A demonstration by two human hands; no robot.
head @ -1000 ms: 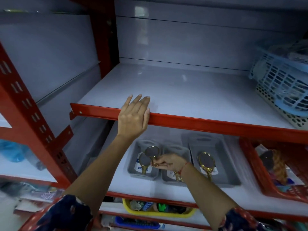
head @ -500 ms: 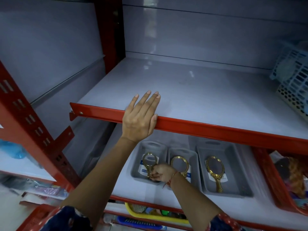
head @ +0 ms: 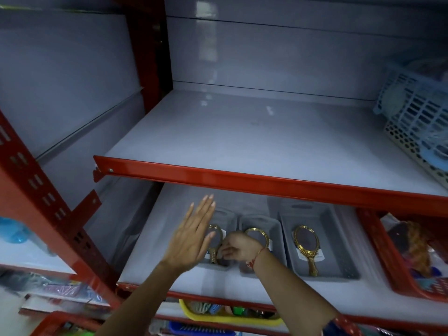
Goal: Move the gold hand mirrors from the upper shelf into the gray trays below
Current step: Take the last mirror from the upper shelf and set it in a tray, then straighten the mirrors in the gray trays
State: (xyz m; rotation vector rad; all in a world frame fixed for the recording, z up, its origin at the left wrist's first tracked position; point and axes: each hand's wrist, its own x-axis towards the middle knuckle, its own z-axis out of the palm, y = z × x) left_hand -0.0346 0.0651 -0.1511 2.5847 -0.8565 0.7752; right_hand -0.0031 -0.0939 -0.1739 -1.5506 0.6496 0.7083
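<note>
Three gray trays stand side by side on the lower shelf. In the left tray (head: 228, 215) lies a gold hand mirror (head: 216, 233); my right hand (head: 236, 248) is curled on its handle. My left hand (head: 191, 238) hovers flat and open just in front of that tray and hides part of it. The middle tray (head: 263, 221) holds a second gold mirror (head: 259, 232), partly covered by my right wrist. A third gold mirror (head: 306, 244) lies alone in the right tray (head: 339, 253). The upper shelf (head: 242, 141) has no mirrors in view.
The upper shelf's red front rail (head: 242, 180) overhangs the trays. A blue lattice basket (head: 417, 112) over a white one (head: 412, 154) fills its right end. A red basket (head: 385, 263) sits right of the trays, a yellow basket (head: 232, 317) below, a red upright (head: 48, 202) at left.
My left hand has come off the red rail and dropped down in front of the left tray. My right hand has lowered the mirror into the left tray.
</note>
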